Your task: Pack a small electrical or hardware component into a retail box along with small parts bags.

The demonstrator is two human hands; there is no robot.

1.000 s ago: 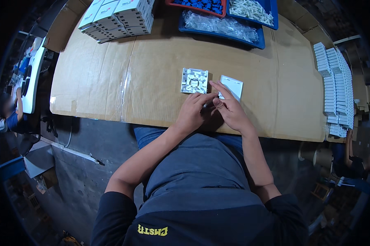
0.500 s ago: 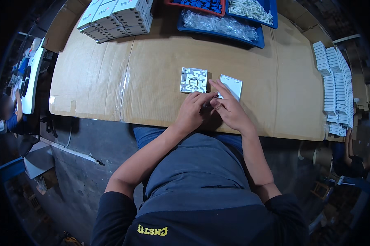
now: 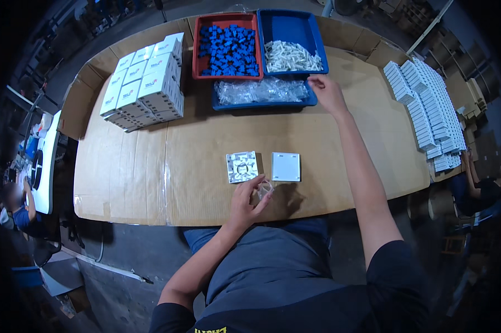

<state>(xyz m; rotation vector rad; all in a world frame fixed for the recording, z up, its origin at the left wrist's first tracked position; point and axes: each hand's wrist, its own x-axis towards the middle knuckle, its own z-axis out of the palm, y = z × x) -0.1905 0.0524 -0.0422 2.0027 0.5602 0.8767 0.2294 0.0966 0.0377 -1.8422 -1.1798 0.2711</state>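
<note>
Between the thumb and fingers of my left hand (image 3: 246, 204) is a small clear plastic bag (image 3: 265, 190), held above the near part of the table. Just beyond that hand lies an open white square box (image 3: 233, 176) with its inner fittings facing up. To its right rests a flat white square cover (image 3: 286, 167), apart from the box. My right hand (image 3: 329, 95) is stretched far forward, fingers drawn together, over the right end of a blue tray (image 3: 261, 107) of clear plastic bags (image 3: 250, 91). What those fingers pinch, if anything, is too small to make out.
Behind are a red tray (image 3: 197, 55) of blue parts (image 3: 228, 50) and a blue tray (image 3: 289, 25) of white pieces (image 3: 292, 55). Stacked white boxes (image 3: 145, 83) stand at left, piled white units (image 3: 428, 111) at right. Other people sit at both sides.
My right hand has left my left hand and reached forward to the trays. The small bag now shows in my left hand. The view has tilted up, bringing more of the trays in.
</note>
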